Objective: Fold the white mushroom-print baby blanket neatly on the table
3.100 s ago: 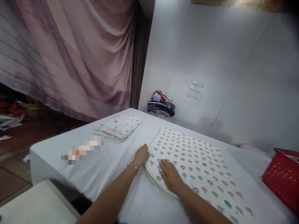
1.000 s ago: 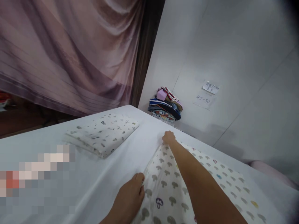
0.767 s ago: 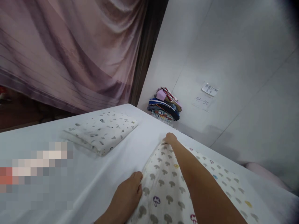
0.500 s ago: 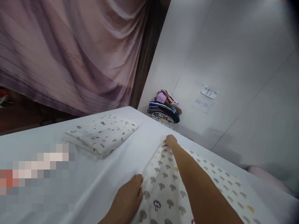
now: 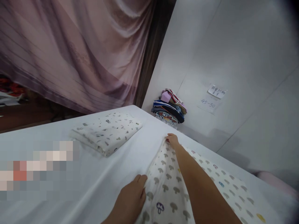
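Observation:
A white cloth printed with grey mushrooms (image 5: 165,186) lies in front of me, some of its mushrooms outlined in purple or coloured yellow and blue. My left hand (image 5: 134,194) is closed on its left edge, close to me. Farther off, my right hand (image 5: 172,140) pinches the far corner of the same cloth, which stretches between both hands. My right forearm crosses over the cloth, and part of the print shows on its right side. To the left, apart from my hands, rests a folded white cloth with small leaf-like prints (image 5: 109,132).
Both cloths are on a white-covered surface (image 5: 98,177). At its far corner, against the wall, stands a stack of folded clothes (image 5: 168,107). A pinkish curtain (image 5: 81,53) hangs behind on the left. Handwritten paper notes (image 5: 217,91) are stuck to the wall. A pixelated patch hides the lower left.
The view has swung slightly left, so the scene sits a little farther right. Both hands keep their holds on the mushroom-print cloth, with little movement.

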Demonstrator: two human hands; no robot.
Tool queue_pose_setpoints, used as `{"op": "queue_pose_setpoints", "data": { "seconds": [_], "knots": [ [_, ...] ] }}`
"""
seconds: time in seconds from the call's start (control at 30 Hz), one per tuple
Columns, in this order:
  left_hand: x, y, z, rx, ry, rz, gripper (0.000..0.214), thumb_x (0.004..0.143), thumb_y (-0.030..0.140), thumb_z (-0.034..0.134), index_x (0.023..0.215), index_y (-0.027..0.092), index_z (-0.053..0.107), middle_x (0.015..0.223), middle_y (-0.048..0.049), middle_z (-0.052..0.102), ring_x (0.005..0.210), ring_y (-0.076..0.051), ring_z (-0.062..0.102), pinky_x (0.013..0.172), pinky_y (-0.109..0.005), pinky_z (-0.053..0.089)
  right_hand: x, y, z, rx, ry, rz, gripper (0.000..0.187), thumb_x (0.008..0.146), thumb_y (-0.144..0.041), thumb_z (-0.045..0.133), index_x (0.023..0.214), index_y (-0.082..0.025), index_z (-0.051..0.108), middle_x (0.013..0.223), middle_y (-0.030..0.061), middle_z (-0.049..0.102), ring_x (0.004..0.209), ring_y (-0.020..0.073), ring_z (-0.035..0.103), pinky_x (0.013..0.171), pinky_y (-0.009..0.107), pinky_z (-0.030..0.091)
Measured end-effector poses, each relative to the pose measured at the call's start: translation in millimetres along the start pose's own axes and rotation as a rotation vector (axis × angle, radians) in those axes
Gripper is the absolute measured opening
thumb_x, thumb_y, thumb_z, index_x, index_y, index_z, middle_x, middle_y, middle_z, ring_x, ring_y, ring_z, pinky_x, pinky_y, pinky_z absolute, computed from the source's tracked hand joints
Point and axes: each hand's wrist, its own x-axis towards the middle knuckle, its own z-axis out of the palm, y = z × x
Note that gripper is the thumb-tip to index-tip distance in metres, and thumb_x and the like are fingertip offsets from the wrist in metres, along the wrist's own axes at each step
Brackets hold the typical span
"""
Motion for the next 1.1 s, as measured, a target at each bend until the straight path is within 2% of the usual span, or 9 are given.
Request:
{"op": "queue_pose_setpoints", "data": {
  "seconds": [0.1, 0.2, 0.33, 0.47, 0.63, 0.8, 0.93, 1.0, 1.1],
  "knots": [
    [0, -2, 1.2, 0.001, 0.005, 0.001, 0.028, 0.078, 0.014, 0.035, 0.100, 0.024, 0.049, 0.099, -0.0016, 0.055, 0.083, -0.016, 0.055, 0.071, -0.028, 0.036, -14, 5, -1, 0.028, 0.023, -0.036, 0.044, 0.085, -0.026, 0.039, 0.125, -0.011, 0.050, 0.106, 0.0094, 0.065, 0.082, 0.0154, 0.064, 0.070, 0.023, 0.050],
    [1, -1, -0.5, -0.017, 0.004, -0.003, 0.027, 0.077, 0.013, 0.035, 0.098, 0.024, 0.049, 0.098, -0.0014, 0.056, 0.083, -0.016, 0.056, 0.071, -0.028, 0.036, -32, 11, 0, -0.012, 0.037, -0.091, 0.044, 0.088, -0.025, 0.033, 0.127, -0.010, 0.047, 0.117, 0.0121, 0.059, 0.098, 0.0183, 0.059, 0.081, 0.028, 0.047],
    [1, 2, -3.6, -0.028, 0.014, -0.028, 0.026, 0.077, 0.014, 0.036, 0.097, 0.024, 0.049, 0.097, -0.0008, 0.058, 0.085, -0.016, 0.056, 0.073, -0.027, 0.036, -46, 11, 6, -0.113, -0.008, -0.208, 0.037, 0.089, -0.026, 0.036, 0.121, -0.017, 0.052, 0.135, 0.0086, 0.045, 0.125, 0.0187, 0.036, 0.103, 0.034, 0.027],
    [1, 0, -3.6, -0.085, 0.045, -0.048, 0.029, 0.076, 0.015, 0.040, 0.101, 0.025, 0.049, 0.097, 0.0001, 0.060, 0.088, -0.015, 0.056, 0.074, -0.025, 0.036, -47, 2, 7, -0.177, -0.049, -0.209, 0.034, 0.089, -0.021, 0.033, 0.116, -0.018, 0.053, 0.134, 0.0102, 0.044, 0.125, 0.0196, 0.034, 0.102, 0.039, 0.024],
    [3, 1, -4.0, -0.117, 0.057, -0.062, 0.034, 0.076, 0.016, 0.042, 0.108, 0.026, 0.048, 0.101, -0.0005, 0.060, 0.092, -0.015, 0.056, 0.077, -0.025, 0.036, -56, -5, 6, -0.212, -0.022, -0.175, 0.033, 0.090, -0.025, 0.035, 0.115, -0.015, 0.053, 0.133, 0.0136, 0.043, 0.126, 0.0227, 0.031, 0.102, 0.038, 0.023],
    [1, 8, -9.6, -0.138, 0.037, -0.037, 0.029, 0.079, 0.017, 0.041, 0.105, 0.023, 0.049, 0.102, -0.0017, 0.060, 0.092, -0.015, 0.056, 0.077, -0.024, 0.037, -56, -5, -11, -0.199, -0.067, -0.138, 0.028, 0.089, -0.026, 0.038, 0.102, -0.018, 0.061, 0.116, 0.0067, 0.059, 0.109, 0.0175, 0.050, 0.088, 0.025, 0.036],
    [0, 9, -7.9, -0.157, 0.053, 0.032, 0.030, 0.079, 0.015, 0.041, 0.106, 0.023, 0.049, 0.103, -0.0021, 0.059, 0.092, -0.015, 0.056, 0.078, -0.025, 0.037, -53, -13, -28, -0.202, -0.045, -0.029, 0.037, 0.091, -0.028, 0.029, 0.088, -0.015, 0.063, 0.094, 0.0085, 0.066, 0.091, 0.0181, 0.059, 0.076, 0.024, 0.040],
    [1, 9, -5.0, -0.155, 0.062, 0.077, 0.030, 0.079, 0.015, 0.040, 0.106, 0.022, 0.048, 0.103, -0.0024, 0.059, 0.090, -0.015, 0.056, 0.077, -0.025, 0.038, -56, -21, -30, -0.203, -0.058, 0.003, 0.038, 0.091, -0.036, 0.030, 0.088, -0.016, 0.063, 0.091, 0.0086, 0.066, 0.087, 0.0186, 0.060, 0.073, 0.025, 0.041],
    [1, 9, -1.7, -0.138, 0.066, 0.134, 0.028, 0.079, 0.014, 0.039, 0.105, 0.022, 0.049, 0.101, -0.0031, 0.058, 0.087, -0.014, 0.056, 0.076, -0.025, 0.038, -64, -35, -22, -0.212, -0.098, 0.038, 0.042, 0.082, -0.052, 0.045, 0.098, -0.015, 0.060, 0.100, 0.0118, 0.065, 0.092, 0.0225, 0.060, 0.072, 0.028, 0.043]
  ]
}}
